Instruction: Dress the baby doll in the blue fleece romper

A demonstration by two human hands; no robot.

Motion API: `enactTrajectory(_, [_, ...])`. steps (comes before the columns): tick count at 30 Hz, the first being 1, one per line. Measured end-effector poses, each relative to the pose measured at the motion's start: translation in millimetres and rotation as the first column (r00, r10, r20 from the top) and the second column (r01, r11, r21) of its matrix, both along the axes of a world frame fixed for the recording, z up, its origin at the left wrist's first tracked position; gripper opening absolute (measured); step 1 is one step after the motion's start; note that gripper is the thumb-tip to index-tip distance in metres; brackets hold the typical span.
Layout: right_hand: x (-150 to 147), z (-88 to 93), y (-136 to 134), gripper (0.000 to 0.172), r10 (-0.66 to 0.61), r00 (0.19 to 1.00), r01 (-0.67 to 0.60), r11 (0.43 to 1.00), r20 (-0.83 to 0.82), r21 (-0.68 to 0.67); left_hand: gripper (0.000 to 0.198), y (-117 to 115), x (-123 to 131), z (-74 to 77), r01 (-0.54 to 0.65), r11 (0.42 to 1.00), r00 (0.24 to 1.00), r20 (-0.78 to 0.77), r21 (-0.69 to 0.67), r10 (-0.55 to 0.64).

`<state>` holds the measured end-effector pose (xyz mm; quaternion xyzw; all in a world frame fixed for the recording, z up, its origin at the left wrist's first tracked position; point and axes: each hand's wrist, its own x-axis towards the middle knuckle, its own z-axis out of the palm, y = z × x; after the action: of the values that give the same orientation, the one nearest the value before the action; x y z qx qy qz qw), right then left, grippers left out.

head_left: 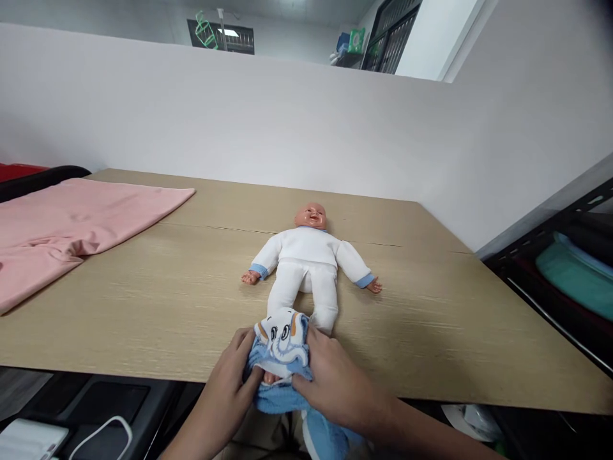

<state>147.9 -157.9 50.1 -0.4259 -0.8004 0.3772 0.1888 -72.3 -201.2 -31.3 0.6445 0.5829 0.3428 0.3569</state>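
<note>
Clock centered on the doll's chest, 12 pointing away from you. The doll [309,246] is lying face up on the table [431,338], head at 12, legs running toward you at 6, arms spreading to about 4 and 8. It's wearing a white suit with blue cuffs. You're gripping the blue garment [282,348] at 6, right at the table's near edge. Your left hand [234,370] is clamping its 9 o'clock side between thumb and fingers; your right hand [332,377] is pinching its 3 o'clock side the same way. Elephant face is showing on top, and the cloth is covering the lower end of the doll's leg nearer your left. Toes [271,378] are poking out between your thumbs. Part of the garment is hanging below the edge. Pink cloth [96,217] is lying flat at 9, well apart from the doll. Green cloth [575,275] is sitting off the table at 3. White box [31,441] is resting low at 7 to 8.
</note>
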Motion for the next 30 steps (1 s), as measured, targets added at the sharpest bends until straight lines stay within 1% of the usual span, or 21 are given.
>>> enactTrajectory(3, [3.4,-10.7,4.2,0.058,-0.057,0.995,0.052,0.997,-0.076,-0.063,0.058,3.4,-1.9,-5.6,-0.022,1.000,0.988,0.155,-0.002,0.022])
enactTrajectory(5, [5.6,-16.8,7.0,0.051,-0.086,0.989,0.081,0.996,-0.122,-0.043,0.058,9.1,-2.6,-5.7,-0.039,0.999,0.973,0.226,0.001,0.038])
enactTrajectory(7, [8.9,-19.0,11.9,0.041,-0.087,0.983,0.086,0.996,-0.162,-0.014,0.050,17.9,-5.2,-2.2,-0.029,0.999,0.961,0.275,0.018,0.023])
enactTrajectory(9, [13.9,-16.2,20.8,0.039,-0.051,0.981,0.060,0.997,-0.188,0.046,0.046,29.3,-11.0,4.5,-0.005,1.000,0.954,0.300,0.023,-0.002])
enactTrajectory(11, [19.8,-9.6,34.4,0.038,0.010,0.983,0.013,0.992,-0.183,0.125,0.048,42.4,-18.8,14.2,0.032,0.999,0.951,0.307,-0.004,-0.029])
enactTrajectory(13, [24.7,-2.2,50.7,0.030,0.097,0.981,-0.072,0.987,-0.170,0.146,0.041,56.8,-25.3,25.7,0.131,0.991,0.948,0.299,-0.040,-0.113])
enactTrajectory(15, [27.4,3.4,65.9,0.025,0.172,0.968,-0.161,0.984,-0.180,0.077,0.031,71.5,-28.3,37.1,0.237,0.970,0.934,0.290,-0.061,-0.210])
enactTrajectory(16, [28.1,5.1,71.7,0.027,0.187,0.963,-0.184,0.982,-0.193,0.033,0.030,78.4,-28.6,41.8,0.271,0.959,0.928,0.286,-0.080,-0.238])
enactTrajectory(17, [28.8,6.2,76.0,0.034,0.188,0.961,-0.192,0.981,-0.203,0.000,0.032,84.8,-28.6,45.5,0.283,0.953,0.925,0.291,-0.103,-0.244])
enactTrajectory(18, [29.9,6.5,78.6,0.045,0.174,0.963,-0.182,0.983,-0.205,-0.021,0.038,90.1,-28.6,48.0,0.283,0.951,0.922,0.309,-0.123,-0.234])
enactTrajectory(20, [34.7,4.9,79.4,0.069,0.136,0.970,-0.145,0.989,-0.200,-0.033,0.063,97.2,-30.3,49.8,0.287,0.949,0.893,0.395,-0.130,-0.216])
enactTrajectory(21, [38.6,2.9,78.4,0.071,0.119,0.971,-0.131,0.991,-0.209,-0.042,0.074,99.0,-32.1,49.6,0.291,0.950,0.871,0.441,-0.114,-0.215])
enactTrajectory(22, [43.3,0.1,77.1,0.065,0.100,0.966,-0.119,0.991,-0.237,-0.065,0.077,99.7,-34.5,48.9,0.296,0.950,0.855,0.471,-0.098,-0.218])
enactTrajectory(23, [48.5,-3.4,75.9,0.055,0.076,0.956,-0.109,0.989,-0.284,-0.103,0.072,99.8,-37.0,48.1,0.299,0.950,0.851,0.476,-0.092,-0.222])
enactTrajectory(24, [53.8,-7.4,75.2,0.045,0.042,0.937,-0.101,0.983,-0.346,-0.154,0.059,99.7,-39.2,47.5,0.298,0.949,0.861,0.457,-0.098,-0.223])
enactTrajectory(25, [58.7,-11.7,75.1,0.041,0.000,0.909,-0.097,0.972,-0.417,-0.212,0.046,99.6,-40.9,47.4,0.295,0.949,0.879,0.422,-0.111,-0.223])
enactTrajectory(26, [62.9,-15.8,75.7,0.041,-0.048,0.874,-0.099,0.957,-0.484,-0.272,0.039,99.9,-41.8,47.9,0.290,0.949,0.895,0.384,-0.121,-0.224])
enactTrajectory(27, [66.2,-19.3,76.8,0.045,-0.091,0.839,-0.108,0.939,-0.537,-0.328,0.037,100.8,-41.8,49.2,0.288,0.950,0.908,0.351,-0.122,-0.230])
enactTrajectory(29, [69.7,-22.6,79.4,0.051,-0.141,0.788,-0.146,0.903,-0.599,-0.404,0.039,104.2,-39.0,55.2,0.283,0.954,0.924,0.293,-0.093,-0.246])
enactTrajectory(30, [70.0,-21.6,80.2,0.051,-0.135,0.776,-0.173,0.894,-0.616,-0.414,0.039,106.7,-36.4,60.2,0.275,0.959,0.934,0.258,-0.069,-0.249])
